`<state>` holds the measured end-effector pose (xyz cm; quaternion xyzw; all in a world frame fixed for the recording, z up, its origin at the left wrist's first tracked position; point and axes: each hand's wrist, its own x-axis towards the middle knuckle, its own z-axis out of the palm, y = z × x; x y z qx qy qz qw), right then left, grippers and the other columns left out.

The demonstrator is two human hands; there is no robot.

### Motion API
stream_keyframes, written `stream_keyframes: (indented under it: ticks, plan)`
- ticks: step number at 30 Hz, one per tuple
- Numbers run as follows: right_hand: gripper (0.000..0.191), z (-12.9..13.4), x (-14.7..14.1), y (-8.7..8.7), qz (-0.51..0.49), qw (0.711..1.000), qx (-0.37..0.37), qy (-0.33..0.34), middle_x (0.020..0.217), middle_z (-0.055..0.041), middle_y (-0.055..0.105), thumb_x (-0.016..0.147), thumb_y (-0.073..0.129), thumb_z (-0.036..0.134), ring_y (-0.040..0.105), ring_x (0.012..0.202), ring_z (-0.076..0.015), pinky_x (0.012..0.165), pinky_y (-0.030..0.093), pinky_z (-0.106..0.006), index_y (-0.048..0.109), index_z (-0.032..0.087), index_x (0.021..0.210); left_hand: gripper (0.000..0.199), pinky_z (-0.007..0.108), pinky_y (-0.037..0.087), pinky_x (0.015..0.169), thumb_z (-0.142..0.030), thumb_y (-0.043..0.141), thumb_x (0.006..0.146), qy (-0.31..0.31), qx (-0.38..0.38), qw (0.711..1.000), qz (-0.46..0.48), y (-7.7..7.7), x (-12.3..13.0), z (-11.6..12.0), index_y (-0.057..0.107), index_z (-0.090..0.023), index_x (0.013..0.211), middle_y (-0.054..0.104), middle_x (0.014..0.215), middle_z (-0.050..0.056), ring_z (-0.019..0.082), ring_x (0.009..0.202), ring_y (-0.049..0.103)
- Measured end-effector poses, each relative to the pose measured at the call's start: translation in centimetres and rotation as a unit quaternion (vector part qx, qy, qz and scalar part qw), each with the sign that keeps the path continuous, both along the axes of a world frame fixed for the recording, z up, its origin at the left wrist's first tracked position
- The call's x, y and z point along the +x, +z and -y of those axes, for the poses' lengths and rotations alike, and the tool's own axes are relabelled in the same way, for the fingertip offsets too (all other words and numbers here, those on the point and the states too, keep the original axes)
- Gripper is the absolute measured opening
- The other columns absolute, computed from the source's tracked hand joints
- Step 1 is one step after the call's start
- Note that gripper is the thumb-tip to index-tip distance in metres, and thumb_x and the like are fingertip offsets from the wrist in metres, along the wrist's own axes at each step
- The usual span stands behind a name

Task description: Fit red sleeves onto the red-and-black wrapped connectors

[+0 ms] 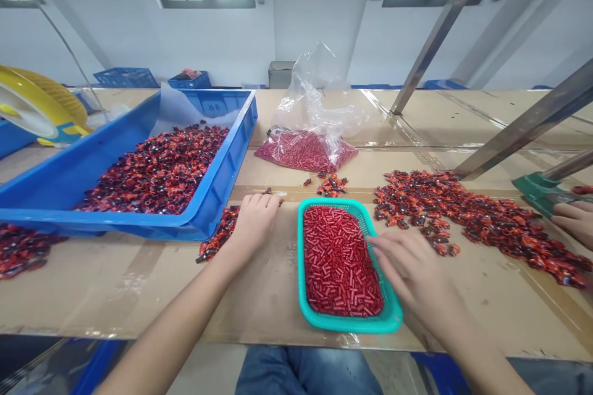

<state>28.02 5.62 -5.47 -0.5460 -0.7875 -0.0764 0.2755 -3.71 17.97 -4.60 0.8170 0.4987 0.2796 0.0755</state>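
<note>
A turquoise plastic basket [303, 296] full of short red tubes [340, 259] stands on the cardboard-covered table in front of me. My right hand [412, 262] is at its right rim, thumb and fingertips close together in a pinch over the edge; whatever is between them is too small to make out. Left of the basket, my left hand [257, 219] is closed with fingers curled, beside a small heap of red-and-black plastic pieces [225, 231]. Its fingertips are mostly hidden, and I cannot tell what they hold.
A large blue tray [194, 222] of red-and-black pieces stands at left, near a yellow fan [46, 99]. A clear bag of red tubes [308, 148] lies behind the basket. Another heap [445, 203] spreads right, toward metal posts [519, 123] and another person's hand [574, 222] at a green tool [540, 194].
</note>
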Motion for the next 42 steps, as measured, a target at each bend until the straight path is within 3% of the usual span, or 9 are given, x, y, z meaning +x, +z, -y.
stream_keyframes:
  ticks: [7, 10, 15, 20, 23, 26, 35, 38, 42]
  plan:
    - [0.028, -1.3, -4.9, 0.0, 0.069, 0.994, -0.034, 0.075, 0.092, -0.0087, 0.077, 0.101, 0.052, 0.006, 0.062, 0.091, -0.0267, 0.083, 0.043, -0.042, 0.077, 0.019, 0.101, 0.008, 0.03, 0.057, 0.077, -0.021, 0.067, 0.096, -0.039, 0.031, 0.98, 0.192, 2.7, 0.3, 7.0, 0.06, -0.023, 0.099, 0.068, 0.092, 0.002, 0.018, 0.083, 0.068]
    - [0.028, -1.4, -4.9, 0.3, 0.066, 0.993, -0.044, 0.088, 0.082, -0.0076, 0.074, 0.103, 0.054, 0.01, 0.061, 0.084, -0.0258, 0.079, 0.042, -0.041, 0.075, 0.019, 0.086, 0.019, 0.027, 0.06, 0.077, -0.022, 0.073, 0.095, -0.038, 0.028, 0.965, 0.259, 3.1, 1.0, 9.9, 0.059, -0.025, 0.107, 0.07, 0.097, 0.002, 0.017, 0.085, 0.07]
    - [0.023, -1.1, -4.6, 1.1, 0.015, 0.994, -0.036, 0.1, 0.096, -0.01, 0.074, 0.106, 0.055, 0.022, 0.063, 0.092, -0.027, 0.078, 0.048, -0.042, 0.076, 0.018, 0.1, 0.032, 0.023, 0.061, 0.093, -0.007, 0.078, 0.089, -0.056, -0.039, 0.912, 0.403, 3.1, 2.0, 12.8, 0.062, -0.028, 0.108, 0.077, 0.102, 0.0, 0.014, 0.098, 0.075]
    - [0.015, 0.5, -5.3, 3.6, -0.115, 0.984, -0.037, 0.128, 0.102, -0.0084, 0.071, 0.105, 0.059, 0.02, 0.064, 0.098, -0.022, 0.084, 0.056, -0.037, 0.073, 0.019, 0.112, 0.035, 0.027, 0.061, 0.093, 0.004, 0.071, 0.088, -0.124, 0.024, 0.918, 0.375, 3.8, 2.6, 14.1, 0.062, -0.024, 0.107, 0.08, 0.103, 0.001, 0.015, 0.099, 0.075]
    - [0.011, 2.0, -6.3, 5.8, -0.264, 0.944, -0.085, 0.179, 0.097, -0.0043, 0.069, 0.1, 0.069, 0.019, 0.065, 0.094, -0.0181, 0.079, 0.058, -0.031, 0.073, 0.023, 0.109, 0.037, 0.028, 0.059, 0.094, 0.009, 0.068, 0.085, -0.14, 0.066, 0.929, 0.335, 4.2, 2.9, 14.6, 0.062, -0.021, 0.106, 0.081, 0.103, 0.002, 0.015, 0.099, 0.075]
    - [0.01, 3.2, -7.3, 7.4, -0.315, 0.919, -0.093, 0.217, 0.092, -0.0028, 0.068, 0.096, 0.073, 0.018, 0.065, 0.089, -0.0163, 0.076, 0.058, -0.029, 0.073, 0.022, 0.105, 0.038, 0.027, 0.058, 0.093, 0.012, 0.065, 0.084, -0.147, 0.09, 0.939, 0.297, 4.6, 3.1, 14.9, 0.061, -0.02, 0.104, 0.082, 0.103, 0.002, 0.013, 0.099, 0.076]
    - [0.012, 3.8, -8.0, 7.5, -0.32, 0.92, -0.07, 0.214, 0.083, -0.0011, 0.067, 0.089, 0.079, 0.012, 0.063, 0.08, -0.015, 0.074, 0.055, -0.029, 0.071, 0.02, 0.093, 0.029, 0.03, 0.053, 0.086, 0.003, 0.064, 0.093, -0.125, 0.134, 0.963, 0.197, 4.9, 3.2, 16.0, 0.055, -0.022, 0.082, 0.086, 0.101, 0.0, 0.012, 0.093, 0.078]
    - [0.015, 3.8, -7.6, 7.7, -0.397, 0.872, -0.209, 0.198, 0.087, 0.0002, 0.068, 0.088, 0.084, 0.03, 0.066, 0.081, -0.014, 0.075, 0.054, -0.026, 0.072, 0.023, 0.091, 0.026, 0.032, 0.054, 0.084, -0.008, 0.062, 0.102, -0.131, 0.14, 0.962, 0.196, 5.2, 3.4, 16.4, 0.057, -0.023, 0.081, 0.087, 0.097, -0.002, 0.013, 0.089, 0.08]
    - [0.046, 3.9, -7.4, 7.5, -0.467, 0.743, -0.415, 0.24, 0.095, -0.003, 0.07, 0.079, 0.083, 0.063, 0.065, 0.085, -0.0163, 0.077, 0.054, -0.027, 0.08, 0.025, 0.105, 0.011, 0.029, 0.055, 0.067, -0.02, 0.061, 0.107, -0.16, 0.147, 0.954, 0.206, 5.9, 3.4, 16.6, 0.069, -0.024, 0.1, 0.086, 0.079, -0.006, 0.012, 0.069, 0.08]
